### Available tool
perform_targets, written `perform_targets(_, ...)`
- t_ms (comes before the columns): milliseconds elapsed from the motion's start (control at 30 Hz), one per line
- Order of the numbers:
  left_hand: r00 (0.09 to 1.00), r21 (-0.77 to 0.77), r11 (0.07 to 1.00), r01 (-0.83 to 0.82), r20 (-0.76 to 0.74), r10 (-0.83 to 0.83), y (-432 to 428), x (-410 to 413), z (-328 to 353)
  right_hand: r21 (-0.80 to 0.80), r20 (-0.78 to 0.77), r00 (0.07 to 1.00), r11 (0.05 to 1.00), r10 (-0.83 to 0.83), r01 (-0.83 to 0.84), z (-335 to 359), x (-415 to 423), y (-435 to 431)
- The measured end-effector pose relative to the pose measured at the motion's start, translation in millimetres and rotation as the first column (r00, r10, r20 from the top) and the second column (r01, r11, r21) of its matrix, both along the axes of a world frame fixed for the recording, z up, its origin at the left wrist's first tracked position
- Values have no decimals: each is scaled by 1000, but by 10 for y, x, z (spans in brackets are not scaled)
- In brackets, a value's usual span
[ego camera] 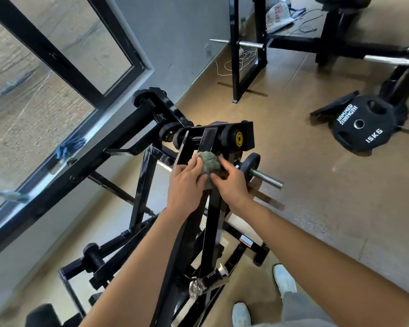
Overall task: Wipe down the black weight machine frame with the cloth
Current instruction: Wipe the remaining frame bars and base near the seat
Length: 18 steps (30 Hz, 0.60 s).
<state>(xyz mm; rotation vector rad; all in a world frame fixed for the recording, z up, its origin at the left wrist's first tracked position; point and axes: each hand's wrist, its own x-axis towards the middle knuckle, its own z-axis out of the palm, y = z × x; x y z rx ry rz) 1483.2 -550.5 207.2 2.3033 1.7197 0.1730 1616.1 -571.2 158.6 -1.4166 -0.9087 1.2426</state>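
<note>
A black weight machine frame (214, 208) fills the middle of a gym floor, seen from above. A black 15 kg plate (364, 128) lies on the floor to its right. Far back, a white bag (279, 15) sits by the wall, its contents hidden. Both arms reach forward: left hand (187, 182) and right hand (231, 182) clasp a bunched green cloth (208, 165) between fingers and thumbs, pressing it to the frame's sloping bar just below the top crossbar
</note>
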Motion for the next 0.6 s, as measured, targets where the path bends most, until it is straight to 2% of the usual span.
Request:
perform_targets(167, 1000, -38, 999, 5, 8, -5, 280, 152, 36, -4, -131, 991, 999, -34, 34, -23, 83, 177)
perform_targets(333, 998, -75, 997, -28, 49, 32, 301, 172, 66, -25, -304, 953, 1000, -4, -4, -72, 172, 179)
perform_targets(433, 997, -32, 998, -59, 56, 61, 151, 146, 61, -48, -382, 923, 996, 49, -73, -44, 208, 65)
perform_targets(600, 983, 38, 988, -147, 117, 142, -313, -38, -27, -41, -418, 886, 970, 200, -239, -36, 194, -264)
